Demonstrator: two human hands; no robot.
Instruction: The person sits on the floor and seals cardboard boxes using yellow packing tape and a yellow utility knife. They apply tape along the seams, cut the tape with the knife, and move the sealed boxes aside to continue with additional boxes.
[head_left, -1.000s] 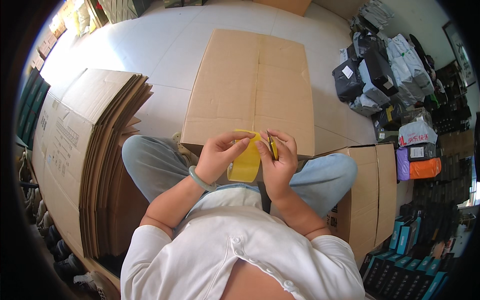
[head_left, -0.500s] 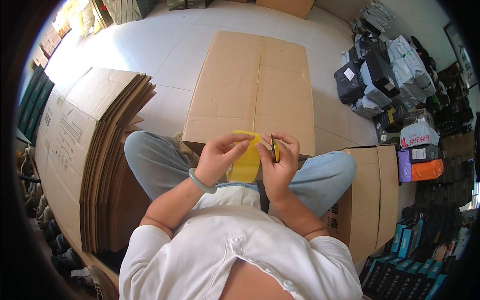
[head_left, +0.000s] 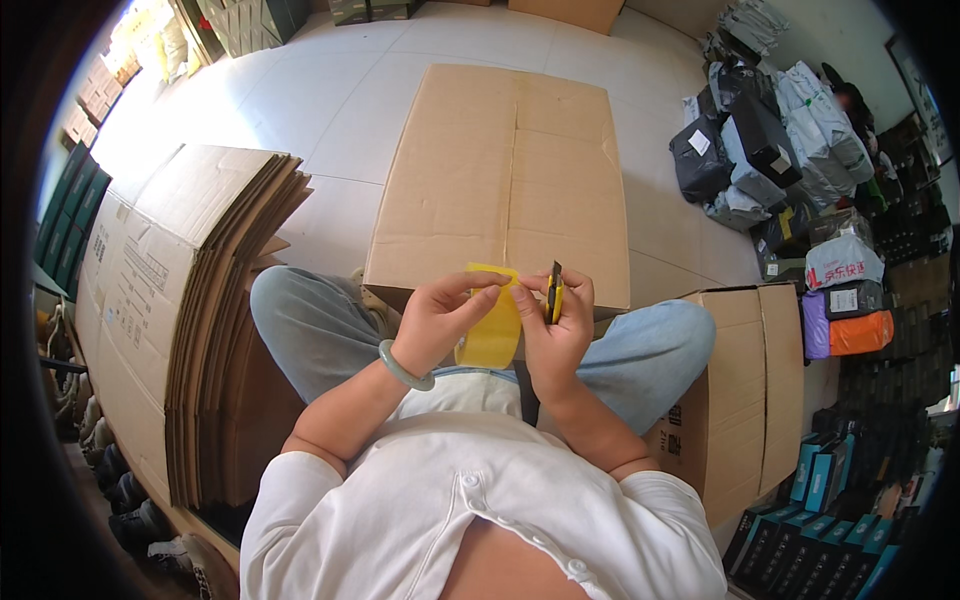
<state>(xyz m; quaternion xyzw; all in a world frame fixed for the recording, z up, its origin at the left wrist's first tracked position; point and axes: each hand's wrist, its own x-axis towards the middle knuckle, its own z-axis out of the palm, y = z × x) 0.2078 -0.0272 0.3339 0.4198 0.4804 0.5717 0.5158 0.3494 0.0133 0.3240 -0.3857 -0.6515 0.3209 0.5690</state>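
My left hand (head_left: 440, 322) pinches the top edge of a roll of yellow tape (head_left: 492, 322), held over my lap. My right hand (head_left: 556, 330) grips the other side of the roll and also holds a small yellow and black box cutter (head_left: 553, 293), upright between the fingers. A green bangle sits on my left wrist. Just beyond my hands lies a large flattened cardboard box (head_left: 510, 180) on the white tiled floor, its near edge against my knees.
A thick stack of flattened cartons (head_left: 170, 300) lies at my left. An open cardboard box (head_left: 740, 390) stands by my right knee. Grey and black parcel bags (head_left: 760, 140) are piled at the far right. Blue boxes (head_left: 820, 500) stand at the lower right.
Both hands stay on the tape roll; my left fingers have shifted a little along its top edge. The cutter remains upright in my right hand.
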